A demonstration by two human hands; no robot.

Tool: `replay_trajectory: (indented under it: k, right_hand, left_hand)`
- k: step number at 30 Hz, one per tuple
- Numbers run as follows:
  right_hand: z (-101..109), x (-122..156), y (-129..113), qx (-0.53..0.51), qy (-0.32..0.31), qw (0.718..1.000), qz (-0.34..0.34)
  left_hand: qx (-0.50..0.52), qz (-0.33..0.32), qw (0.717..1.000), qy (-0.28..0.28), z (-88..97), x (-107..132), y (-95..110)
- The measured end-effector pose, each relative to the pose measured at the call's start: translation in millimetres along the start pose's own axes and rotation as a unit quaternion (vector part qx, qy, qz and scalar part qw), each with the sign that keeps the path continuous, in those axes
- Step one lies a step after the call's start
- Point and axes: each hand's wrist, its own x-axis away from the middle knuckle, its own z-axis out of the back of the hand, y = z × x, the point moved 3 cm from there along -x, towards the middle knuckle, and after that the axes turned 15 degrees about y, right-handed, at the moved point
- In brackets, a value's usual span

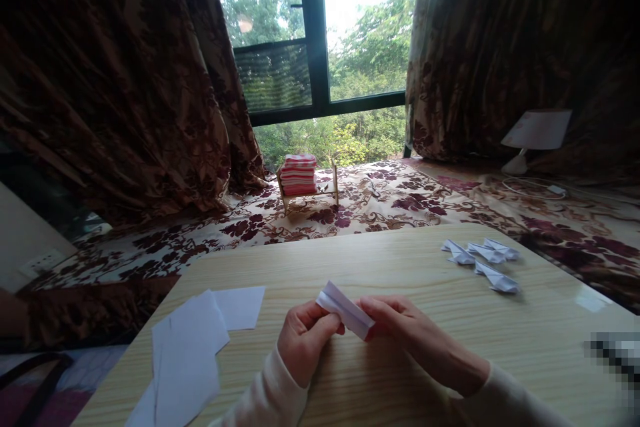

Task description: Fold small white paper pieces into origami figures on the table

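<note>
A narrow folded strip of white paper [346, 309] is held slantwise above the table, with creases along its length. My left hand [307, 339] pinches its left end between thumb and fingers. At the right end, my right hand [407, 327] grips the strip from behind, its fingers partly hidden. Loose sheets of white paper [189, 353] lie overlapping on the table to the left. Several folded white paper pieces [483, 259] rest near the far right corner.
The pale wooden table [280, 260] stands before a window ledge with floral cloth [385, 197]. On the ledge are a small rack with folded red-and-white cloths [299, 175] and a lamp [537, 130]. Dark patterned curtains [165, 93] hang beside the window.
</note>
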Motion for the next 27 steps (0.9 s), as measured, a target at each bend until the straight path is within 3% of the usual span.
replay_trajectory:
  k: [27]
  right_hand:
    - [2.3,-0.3,1.3,-0.002,-0.004,1.0,-0.009]
  left_hand:
    - [-0.028,-0.02,0.999,-0.02,-3.3,2.9,3.3]
